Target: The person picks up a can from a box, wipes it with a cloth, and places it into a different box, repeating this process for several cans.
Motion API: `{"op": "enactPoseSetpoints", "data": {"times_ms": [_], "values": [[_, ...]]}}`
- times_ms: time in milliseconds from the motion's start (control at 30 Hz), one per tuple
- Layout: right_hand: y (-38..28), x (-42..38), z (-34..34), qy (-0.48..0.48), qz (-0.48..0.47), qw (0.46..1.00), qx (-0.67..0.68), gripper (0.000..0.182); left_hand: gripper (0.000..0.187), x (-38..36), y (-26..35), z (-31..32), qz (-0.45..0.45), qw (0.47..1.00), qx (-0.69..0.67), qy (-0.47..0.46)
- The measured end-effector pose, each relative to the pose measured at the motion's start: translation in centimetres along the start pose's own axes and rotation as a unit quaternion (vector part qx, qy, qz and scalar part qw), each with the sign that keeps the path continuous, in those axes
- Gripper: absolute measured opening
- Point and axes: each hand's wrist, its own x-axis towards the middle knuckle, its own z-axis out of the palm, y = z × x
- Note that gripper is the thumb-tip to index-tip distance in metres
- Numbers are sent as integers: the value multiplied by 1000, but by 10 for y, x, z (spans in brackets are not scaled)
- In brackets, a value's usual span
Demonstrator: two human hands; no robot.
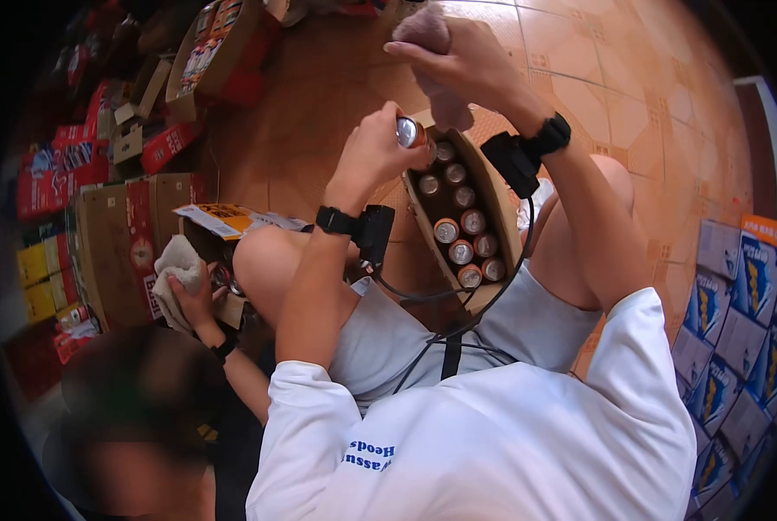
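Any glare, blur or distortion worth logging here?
All in the head view: glare whitens the floor near the top; fisheye distortion bows the blue packs at right, and corners go black; the co-worker's head is blurred; the boxed cans, though shaded, are distinguishable.

Bright glare washes the floor tiles [571, 26] beside the right hand [471, 56]; out past the left hand [367, 154], cartons [102, 252] look dimmer (fisheye curvature bends them), corners black.

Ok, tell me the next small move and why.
Probably bring the cloth to the can: the right hand grips the cloth, while the left hand holds the can by the open box, cloth and can apart.
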Motion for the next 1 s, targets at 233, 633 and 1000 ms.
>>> {"op": "enactPoseSetpoints", "data": {"times_ms": [233,633,1000], "values": [[-11,-3,-20,16,-5,1000,11,25,60,3,-24,74,-4,984,122,-131],[7,0,-43,46,-28,998,-18,25,55,15,-75,142,74,952,295,-35],[16,4,-34,60,1,988,-140,44,38,27,-92,181,63,887,458,-2]]}}
